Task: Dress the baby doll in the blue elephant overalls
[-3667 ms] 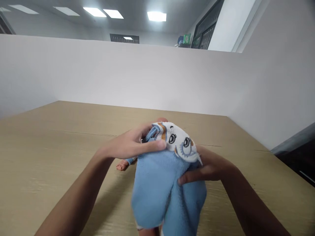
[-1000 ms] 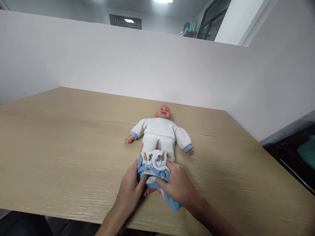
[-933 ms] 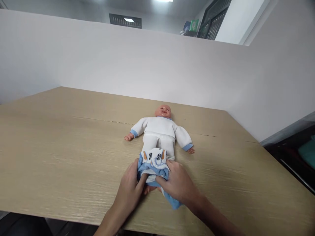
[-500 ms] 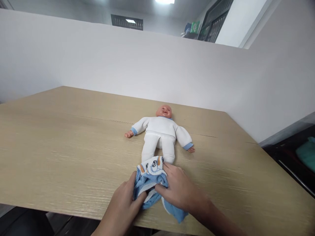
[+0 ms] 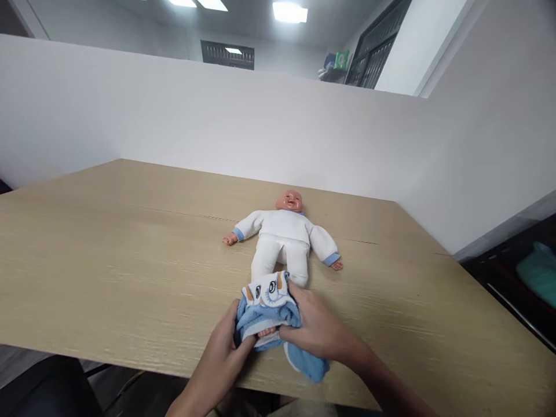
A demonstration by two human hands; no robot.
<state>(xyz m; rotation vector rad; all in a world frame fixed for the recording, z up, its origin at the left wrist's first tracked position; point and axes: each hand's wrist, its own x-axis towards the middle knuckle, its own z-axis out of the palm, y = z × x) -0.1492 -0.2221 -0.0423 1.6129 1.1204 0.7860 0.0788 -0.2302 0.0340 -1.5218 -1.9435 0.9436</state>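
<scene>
Blue garment bunched in both hands at the doll's feet

Clock centred on the garment. The blue garment (image 5: 263, 315), with an embroidered elephant face (image 5: 266, 289) on white, is gathered into a short ring near the table's front edge. Doll (image 5: 284, 226) lies on its back toward 12 o'clock, head farthest off, arms spread, feet this way. That lie puts the legs within easy reach, I judge.

Left hand (image 5: 219, 356) at 8 o'clock: thumb pressed to the near rim, fingers mostly hidden behind the cloth, pinching the gathers between them. Right hand (image 5: 319, 330) between 3 and 4 o'clock: thumb at the rim, fingers up by the elephant face, likewise pinching the garment. Grips on opposite sides probably serve to spread the ring and keep the gathers short.

Doll's toes (image 5: 266, 332) show at 6 o'clock, inside the lower opening. White lower legs run under the upper edge; whether the cloth wraps one foot or both is hidden. A loose blue leg piece (image 5: 308, 362) trails between 4 and 5 o'clock, below the right hand, seemingly left out of the gathers.

Table (image 5: 130, 260) spreads all round, with a pale wall (image 5: 260, 127) beyond at 12. Teal bundle (image 5: 538, 275) well apart, near 3 o'clock.
</scene>
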